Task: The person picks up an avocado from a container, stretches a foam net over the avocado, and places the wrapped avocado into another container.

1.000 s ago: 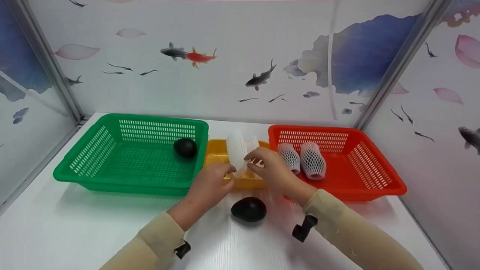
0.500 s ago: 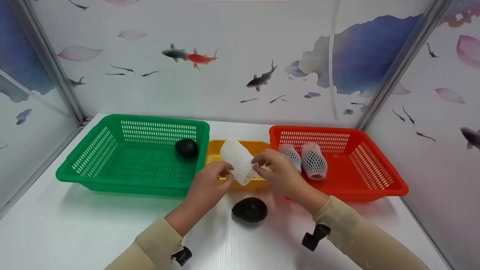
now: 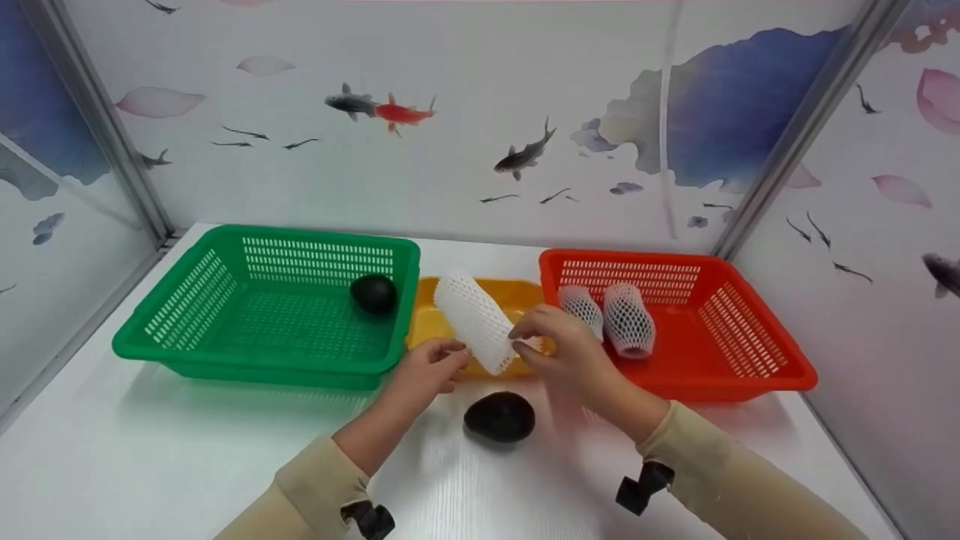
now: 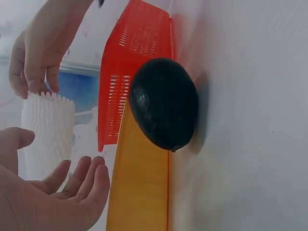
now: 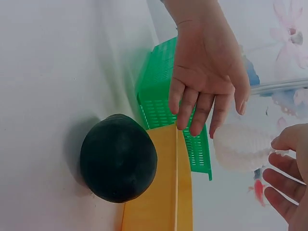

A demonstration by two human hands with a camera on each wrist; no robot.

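Note:
A white foam net sleeve hangs tilted over the yellow basket. My right hand pinches its near right edge between thumb and fingers, as the left wrist view also shows. My left hand is at the sleeve's lower left side; in the right wrist view its fingers are extended, palm showing. Whether the left fingertips touch the net is hard to tell. Just in front of the yellow basket, a dark avocado lies on the white table, below and between both hands. The sleeve's inside is hidden.
On the left, a green basket holds another dark avocado by its right wall. A red basket on the right contains two netted pieces, dark through the mesh. Printed panels enclose the back and sides.
The sleeve has gone from nearly upright to leaning left at its top. My right hand has shifted slightly right and down with it; the left fingers have loosened. The avocados stay put.

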